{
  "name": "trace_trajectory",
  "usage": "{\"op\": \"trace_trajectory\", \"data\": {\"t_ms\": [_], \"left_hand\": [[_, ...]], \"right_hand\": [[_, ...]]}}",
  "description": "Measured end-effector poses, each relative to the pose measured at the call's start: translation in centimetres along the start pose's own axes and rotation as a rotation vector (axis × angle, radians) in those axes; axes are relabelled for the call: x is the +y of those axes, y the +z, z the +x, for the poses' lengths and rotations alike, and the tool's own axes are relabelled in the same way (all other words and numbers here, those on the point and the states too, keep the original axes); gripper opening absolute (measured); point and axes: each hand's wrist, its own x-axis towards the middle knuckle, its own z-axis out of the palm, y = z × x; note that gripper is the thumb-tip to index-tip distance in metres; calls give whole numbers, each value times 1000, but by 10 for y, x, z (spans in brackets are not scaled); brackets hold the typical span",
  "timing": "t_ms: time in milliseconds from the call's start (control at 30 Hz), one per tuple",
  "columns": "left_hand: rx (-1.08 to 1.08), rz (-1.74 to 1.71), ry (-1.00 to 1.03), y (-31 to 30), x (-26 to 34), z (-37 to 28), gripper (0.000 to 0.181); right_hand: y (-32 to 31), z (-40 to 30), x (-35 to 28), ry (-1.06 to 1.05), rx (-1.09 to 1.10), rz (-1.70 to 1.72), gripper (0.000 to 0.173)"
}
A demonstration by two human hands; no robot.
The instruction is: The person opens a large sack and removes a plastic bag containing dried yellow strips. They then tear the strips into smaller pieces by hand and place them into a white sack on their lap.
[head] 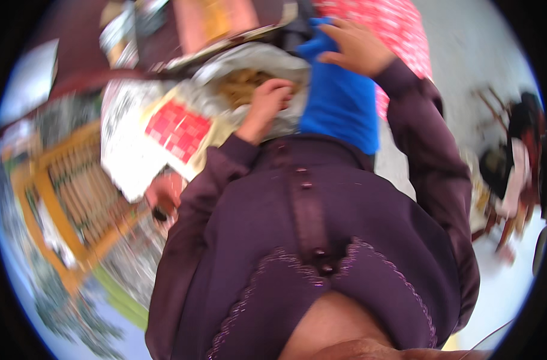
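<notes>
My left hand (270,105) reaches over a white plastic bag (287,67) that stands open before me. Inside the bag are small brown pieces (244,85), too blurred to name. The fingers of this hand are curled, and whether anything is between them is hidden. On blue cloth (341,108) that covers my lap rests my right hand (359,47), its fingers spread. A bunched blue edge shows beside those fingertips.
Left of the bag lies a red checked piece (179,128) with a pale border, near white plastic (129,144). A dark red table (84,49) holds a pink and orange item (215,22). A wooden slatted chair (84,180) stands left. Red patterned fabric (390,31) lies beyond my right hand.
</notes>
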Motion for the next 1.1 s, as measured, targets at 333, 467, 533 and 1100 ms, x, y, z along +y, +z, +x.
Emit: {"op": "trace_trajectory", "data": {"t_ms": [333, 467, 533, 1100], "left_hand": [[208, 1455, 621, -28, -24, -16, 32], [114, 1614, 603, -51, -43, -7, 20], [98, 1533, 578, -48, -52, 9, 16], [55, 1235, 344, -70, -27, -11, 44]], "right_hand": [[42, 33, -89, -239, -565, 337, 27], [113, 55, -97, -293, -744, 330, 30], [158, 68, -70, -292, -821, 413, 33], [310, 120, -61, -226, -1111, -107, 44]]}}
